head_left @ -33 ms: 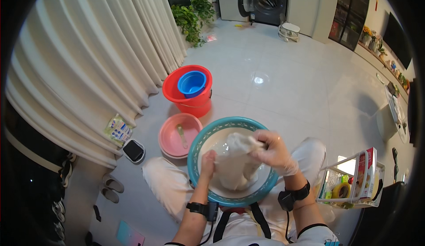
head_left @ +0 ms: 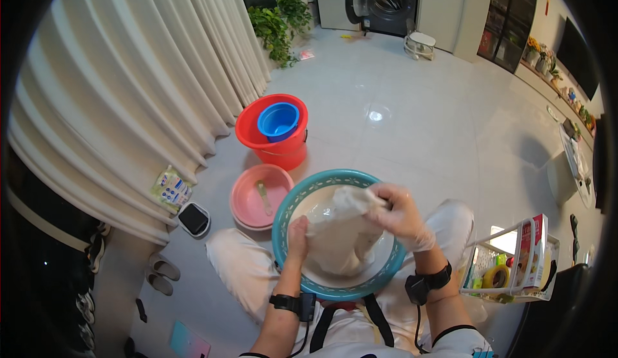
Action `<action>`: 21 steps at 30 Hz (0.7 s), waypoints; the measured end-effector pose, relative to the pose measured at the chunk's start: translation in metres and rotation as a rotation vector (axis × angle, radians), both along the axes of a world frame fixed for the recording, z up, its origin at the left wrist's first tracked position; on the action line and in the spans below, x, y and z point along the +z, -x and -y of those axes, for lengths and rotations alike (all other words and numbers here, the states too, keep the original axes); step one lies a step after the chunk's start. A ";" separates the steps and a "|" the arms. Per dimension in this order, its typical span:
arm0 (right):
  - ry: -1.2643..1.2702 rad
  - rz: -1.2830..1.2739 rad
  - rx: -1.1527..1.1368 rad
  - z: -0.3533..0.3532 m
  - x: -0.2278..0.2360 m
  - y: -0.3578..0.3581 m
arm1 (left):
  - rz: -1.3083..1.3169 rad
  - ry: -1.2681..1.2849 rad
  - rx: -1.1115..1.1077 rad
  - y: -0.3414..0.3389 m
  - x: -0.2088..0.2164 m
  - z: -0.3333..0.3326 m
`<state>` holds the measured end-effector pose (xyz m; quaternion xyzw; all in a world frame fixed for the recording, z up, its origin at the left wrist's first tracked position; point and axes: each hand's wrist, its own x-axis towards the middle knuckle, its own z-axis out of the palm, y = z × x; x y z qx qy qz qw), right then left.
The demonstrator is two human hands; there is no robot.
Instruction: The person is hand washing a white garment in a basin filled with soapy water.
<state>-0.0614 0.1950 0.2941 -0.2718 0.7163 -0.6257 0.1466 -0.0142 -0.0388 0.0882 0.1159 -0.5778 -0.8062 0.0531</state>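
Note:
A wet whitish cloth (head_left: 341,242) hangs between my hands inside a teal-rimmed basin (head_left: 290,205) with a white inside and some water. The basin stands between my bent knees. My right hand (head_left: 396,213), in a thin see-through glove, is closed on the cloth's upper right part, above the basin's right side. On the left, my left hand (head_left: 298,237) grips the cloth's left edge with closed fingers, inside the rim. The cloth's lower end bunches down in the basin. Dark straps with small boxes circle both wrists.
Beyond the basin's left stand a pink basin (head_left: 244,194) holding a greenish brush-like strip (head_left: 264,198) and a red bucket (head_left: 283,155) with a blue bowl (head_left: 279,121) in it. At right is a white basket (head_left: 508,292) of goods. A curtain (head_left: 148,87) hangs left.
My right hand has shifted slightly to the right with the cloth, and my left hand slightly left. The cloth is spread a little wider between them.

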 end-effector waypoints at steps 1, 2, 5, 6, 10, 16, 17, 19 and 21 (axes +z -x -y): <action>0.019 0.035 -0.101 -0.003 -0.005 0.008 | -0.008 -0.124 0.069 0.001 0.016 -0.004; 0.043 0.067 -0.192 -0.003 -0.010 0.016 | -0.020 -0.242 0.148 0.000 0.027 -0.004; -0.238 0.210 -0.288 0.003 -0.034 0.041 | 0.032 -0.226 0.223 0.001 -0.006 0.015; -0.239 0.209 -0.293 0.001 -0.059 0.051 | 0.044 -0.158 0.236 0.003 -0.017 0.016; -0.459 -0.002 -0.357 0.010 -0.147 0.066 | 0.088 -0.121 0.312 0.007 -0.050 0.014; -0.810 -0.520 -0.227 0.038 -0.211 0.064 | 0.243 0.942 0.197 0.006 -0.074 -0.002; -0.935 -0.452 -0.116 0.044 -0.211 0.062 | 0.330 0.944 0.130 0.005 -0.076 -0.004; -0.979 -0.485 -0.080 0.055 -0.212 0.052 | 0.418 0.964 0.114 0.007 -0.081 -0.011; -1.011 -0.519 -0.033 0.062 -0.217 0.043 | 0.515 0.989 0.108 0.006 -0.082 -0.014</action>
